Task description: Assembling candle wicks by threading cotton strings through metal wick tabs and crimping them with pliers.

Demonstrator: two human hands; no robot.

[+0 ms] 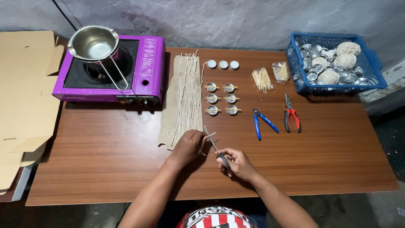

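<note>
My left hand (189,145) pinches a short white wick piece (210,135) just off the near edge of a brown cardboard sheet (168,122). Many long white wicks (187,90) lie side by side on that sheet. My right hand (237,163) grips the dark handles of a pair of scissors (213,144), whose blades point up-left and meet the wick piece by my left fingers. Several small metal cups with sticks across them (221,99) sit in two columns beyond my hands. Three white tealight candles (222,64) line up behind them.
A purple portable gas stove (143,80) with a steel pot (93,43) stands at the back left, flat cardboard (23,93) beside it. Blue-handled cutters (262,122), red-handled pliers (291,116), two bags of sticks (270,76) and a blue basket (371,74) of cups and twine balls lie right.
</note>
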